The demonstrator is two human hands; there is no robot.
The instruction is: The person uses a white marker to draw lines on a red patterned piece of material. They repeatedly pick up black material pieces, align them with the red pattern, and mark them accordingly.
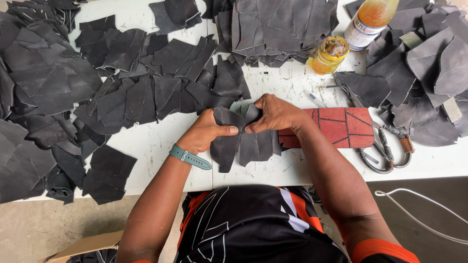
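Both my hands hold a small bundle of dark grey leather pieces (243, 143) over the white table (156, 141). My left hand (207, 131) grips the left side, thumb pressed on top. My right hand (275, 114) grips the right side, its thumb meeting the left thumb at the middle. A teal watch strap (189, 157) is on my left wrist. Just right of the bundle lies a red cut-out board with dark lines (341, 127).
Piles of dark leather pieces (63, 97) cover the left, the back (282, 29) and the right (429, 73) of the table. An open yellow glue jar (330, 54) and an orange bottle (370, 22) stand at the back right. Scissors (385, 151) lie by the red board.
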